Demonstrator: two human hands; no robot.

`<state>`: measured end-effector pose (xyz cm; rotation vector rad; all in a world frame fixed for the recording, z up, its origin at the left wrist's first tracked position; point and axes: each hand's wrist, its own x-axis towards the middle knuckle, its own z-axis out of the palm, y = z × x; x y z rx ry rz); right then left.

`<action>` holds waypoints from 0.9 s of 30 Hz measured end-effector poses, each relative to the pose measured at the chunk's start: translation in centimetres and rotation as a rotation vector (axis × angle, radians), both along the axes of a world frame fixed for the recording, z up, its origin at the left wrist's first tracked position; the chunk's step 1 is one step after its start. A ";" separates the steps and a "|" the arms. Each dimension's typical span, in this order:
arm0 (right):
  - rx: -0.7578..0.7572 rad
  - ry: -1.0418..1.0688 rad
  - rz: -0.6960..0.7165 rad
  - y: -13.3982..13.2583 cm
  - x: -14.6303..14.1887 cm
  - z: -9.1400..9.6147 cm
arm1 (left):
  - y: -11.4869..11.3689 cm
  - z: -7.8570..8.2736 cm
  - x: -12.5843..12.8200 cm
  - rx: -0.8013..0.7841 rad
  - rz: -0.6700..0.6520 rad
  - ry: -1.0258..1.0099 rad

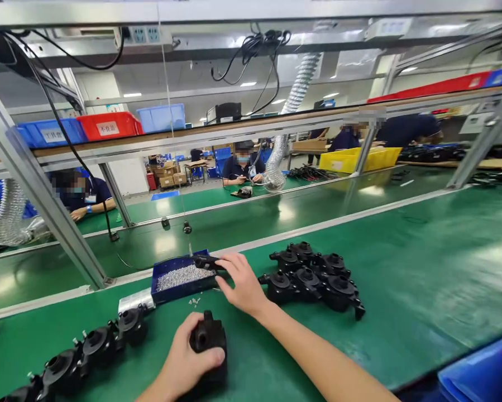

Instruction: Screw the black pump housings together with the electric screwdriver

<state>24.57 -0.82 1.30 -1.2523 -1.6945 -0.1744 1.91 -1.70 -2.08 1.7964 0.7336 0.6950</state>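
My left hand is wrapped round a black pump housing on the green bench, its short spout facing up. My right hand grips a black electric screwdriver, held low over the right end of a blue tray. Small silvery screws fill this tray, and a few loose ones lie in front of it. To the right of my right hand stands a cluster of several black pump housings. More housings form a row at left, with small screws standing up from some.
A silvery packet lies beside the tray. Metal frame posts and a shelf with blue and red bins rise behind the bench. A thin cord hangs down near the screwdriver. Other people work beyond. Blue plastic is at lower right.
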 end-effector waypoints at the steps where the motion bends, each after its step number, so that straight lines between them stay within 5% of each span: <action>1: 0.012 0.013 -0.007 -0.2 0.0 -0.3 | -0.1 0.3 0.0 -0.065 0.030 -0.004; 10: 0.035 0.002 0.050 -0.2 -0.7 -0.6 | 0.0 1.3 -0.5 -0.202 0.065 -0.053; 15: 0.052 -0.001 0.054 -0.3 -0.5 -0.7 | -0.7 2.2 -1.1 -0.289 -0.131 0.105; 18: 0.057 0.028 0.086 -1.0 -0.6 0.5 | -1.0 1.9 -1.2 -0.149 -0.103 0.122; 21: -0.085 -0.009 0.341 -3.3 -1.3 2.9 | -0.8 0.1 -0.9 0.026 -0.026 0.017; 23: -0.261 -0.125 0.511 -5.6 -2.1 4.1 | -0.5 -2.0 -0.7 -0.052 -0.046 -0.100; 25: -0.412 -0.281 0.492 -7.5 -3.1 4.1 | -0.2 -4.5 -0.6 -0.168 -0.097 -0.196; 27: -0.550 -0.478 0.295 -8.3 -3.7 2.9 | 0.4 -6.7 -0.6 -0.220 -0.175 -0.224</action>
